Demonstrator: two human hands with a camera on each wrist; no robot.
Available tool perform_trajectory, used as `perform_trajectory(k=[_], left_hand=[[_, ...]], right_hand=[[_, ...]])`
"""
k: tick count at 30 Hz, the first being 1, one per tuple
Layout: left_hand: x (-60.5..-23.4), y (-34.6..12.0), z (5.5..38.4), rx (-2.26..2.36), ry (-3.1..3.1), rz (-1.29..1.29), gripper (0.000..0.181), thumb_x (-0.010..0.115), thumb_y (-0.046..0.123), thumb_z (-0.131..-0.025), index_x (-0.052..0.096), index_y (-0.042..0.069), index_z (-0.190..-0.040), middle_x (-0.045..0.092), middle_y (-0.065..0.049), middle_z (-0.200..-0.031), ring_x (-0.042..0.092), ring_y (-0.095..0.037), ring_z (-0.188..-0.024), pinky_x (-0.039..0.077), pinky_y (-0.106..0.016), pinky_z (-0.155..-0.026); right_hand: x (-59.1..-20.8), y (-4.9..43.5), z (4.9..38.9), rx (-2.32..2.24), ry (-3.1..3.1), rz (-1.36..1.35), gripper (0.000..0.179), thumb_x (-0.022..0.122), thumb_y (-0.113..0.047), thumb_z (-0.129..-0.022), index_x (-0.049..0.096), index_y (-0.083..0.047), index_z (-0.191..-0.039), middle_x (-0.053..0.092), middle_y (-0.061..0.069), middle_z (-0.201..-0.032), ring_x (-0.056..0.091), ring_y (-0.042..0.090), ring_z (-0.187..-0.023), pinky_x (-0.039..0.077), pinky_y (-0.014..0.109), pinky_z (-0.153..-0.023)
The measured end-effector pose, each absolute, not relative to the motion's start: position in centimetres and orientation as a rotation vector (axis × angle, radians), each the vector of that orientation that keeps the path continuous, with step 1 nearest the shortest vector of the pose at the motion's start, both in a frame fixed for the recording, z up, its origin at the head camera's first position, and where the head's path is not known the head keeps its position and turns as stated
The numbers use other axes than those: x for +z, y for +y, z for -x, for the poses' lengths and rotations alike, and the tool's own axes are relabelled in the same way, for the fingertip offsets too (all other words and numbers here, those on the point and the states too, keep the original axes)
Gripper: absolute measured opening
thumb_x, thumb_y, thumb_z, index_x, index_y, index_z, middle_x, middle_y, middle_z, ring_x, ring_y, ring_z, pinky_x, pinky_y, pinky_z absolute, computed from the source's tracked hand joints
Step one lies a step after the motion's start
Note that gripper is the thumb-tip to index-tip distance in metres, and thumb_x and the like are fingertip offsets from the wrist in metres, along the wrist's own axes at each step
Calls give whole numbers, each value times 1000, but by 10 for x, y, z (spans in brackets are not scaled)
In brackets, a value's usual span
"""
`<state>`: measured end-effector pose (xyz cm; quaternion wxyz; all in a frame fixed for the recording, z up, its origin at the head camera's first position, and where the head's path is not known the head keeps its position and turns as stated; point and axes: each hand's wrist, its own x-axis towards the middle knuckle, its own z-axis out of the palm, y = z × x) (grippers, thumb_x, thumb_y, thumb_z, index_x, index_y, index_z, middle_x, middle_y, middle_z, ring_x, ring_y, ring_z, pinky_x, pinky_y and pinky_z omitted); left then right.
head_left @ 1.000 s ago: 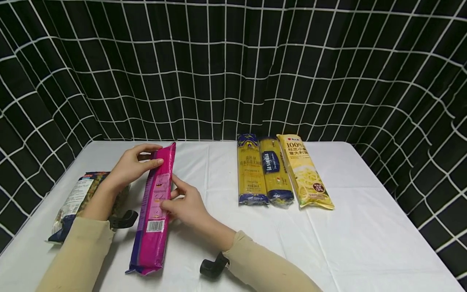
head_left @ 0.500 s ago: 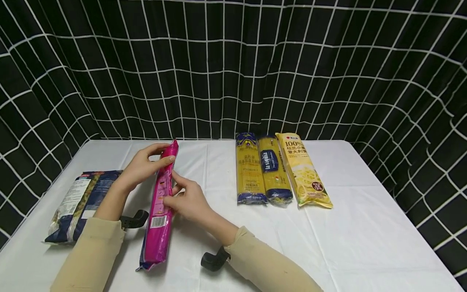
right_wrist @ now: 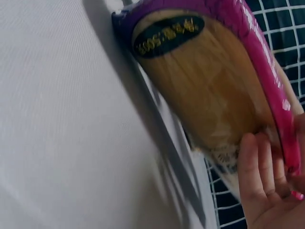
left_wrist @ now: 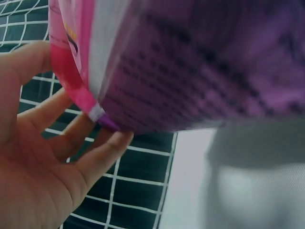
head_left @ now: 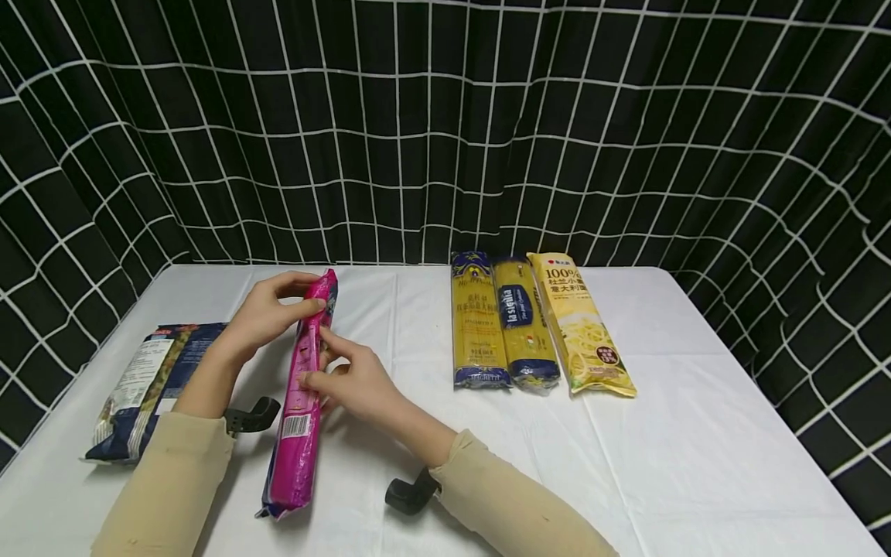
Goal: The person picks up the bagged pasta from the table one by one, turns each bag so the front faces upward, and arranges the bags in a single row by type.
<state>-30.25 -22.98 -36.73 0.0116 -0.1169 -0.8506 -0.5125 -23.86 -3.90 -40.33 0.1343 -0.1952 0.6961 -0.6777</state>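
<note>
In the head view a long pink and purple packet of spaghetti [head_left: 295,456] stands on its narrow edge, its barcode side facing up. My left hand [head_left: 259,319] holds the far end, with the thumb on the near side and fingers behind. My right hand [head_left: 362,383] pinches the packet around its middle from the right. In the left wrist view, printed text covers the packet's purple side [left_wrist: 190,71], and my left fingertips are at its end seal. A clear window [right_wrist: 205,90] in the right wrist view shows pale yellow strands, with my right fingers [right_wrist: 262,167] against it.
A navy bag of short pasta [head_left: 142,394] lies at the left, partly behind my left forearm. Right of centre, two yellow-and-blue spaghetti packets [head_left: 479,333] [head_left: 518,333] lie beside a pale yellow noodle packet [head_left: 581,333]. A black grid curtain [head_left: 445,139] surrounds the white table [head_left: 696,464].
The packet has turned from showing its broad purple-pink side to standing narrow, edge up. My left hand and forearm have shifted right, uncovering more of the navy bag.
</note>
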Motion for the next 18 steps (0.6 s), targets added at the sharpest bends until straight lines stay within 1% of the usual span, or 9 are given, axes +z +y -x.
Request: perform_trajectory(k=[3, 5, 7, 9, 11, 14, 16, 18], left_hand=[[-365, -232, 301, -1574, -2661, 351, 47, 73, 20, -96, 62, 2, -139, 62, -22, -137, 48, -40, -137, 45, -59, -106], [-364, -234, 300, -1572, -2663, 348, 46, 73, 20, -97, 62, 2, -138, 62, -22, -138, 47, -40, -139, 42, -63, -109], [-362, -235, 299, -1579, -2657, 356, 47, 72, 19, -97, 62, 1, -139, 61, -23, -139, 46, -41, -139, 39, -65, -111], [-361, -237, 299, -1599, -2635, 381, 48, 71, 18, -97, 61, -1, -140, 60, -24, -140, 47, -41, -139, 38, -66, -113], [-361, -238, 300, -1620, -2615, 404, 48, 70, 17, -98, 59, -2, -141, 60, -25, -139, 48, -41, -137, 37, -65, -114], [-362, -240, 301, -1657, -2597, 414, 49, 67, 17, -99, 58, -2, -143, 59, -25, -140, 50, -39, -134, 39, -61, -113], [-363, -241, 301, -1686, -2591, 412, 49, 66, 17, -100, 57, -1, -145, 59, -24, -140, 52, -34, -130, 43, -54, -111], [-363, -242, 301, -1725, -2585, 407, 49, 65, 18, -101, 56, 0, -146, 59, -23, -141, 55, -28, -125, 48, -43, -107]], right_hand=[[-405, -38, 241, -1988, 2019, 547, 62, 71, -18, -98, 49, -7, -155, 65, 2, -95, 66, 15, -64, 63, 50, -65], [-406, -38, 241, -2029, 2010, 501, 52, 66, -23, -102, 56, -11, -151, 69, 6, -98, 67, 16, -66, 62, 56, -69], [-408, -38, 242, -2078, 2007, 445, 44, 63, -27, -104, 61, -14, -146, 70, 10, -100, 69, 17, -68, 62, 58, -71], [-409, -40, 241, -2124, 1992, 383, 41, 61, -26, -105, 62, -15, -144, 69, 11, -103, 69, 18, -72, 62, 57, -73], [-411, -41, 241, -2142, 1993, 337, 41, 62, -24, -105, 60, -16, -145, 65, 10, -106, 69, 17, -77, 63, 53, -73], [-413, -45, 239, -2162, 1925, 288, 49, 61, -17, -104, 50, -17, -152, 61, 10, -112, 70, 20, -84, 64, 50, -74], [-414, -47, 237, -2167, 1863, 240, 55, 60, -14, -104, 43, -18, -157, 61, 12, -116, 70, 21, -87, 64, 48, -76], [-415, -49, 237, -2169, 1779, 187, 60, 58, -13, -105, 36, -18, -161, 62, 15, -117, 69, 23, -89, 63, 49, -79]])
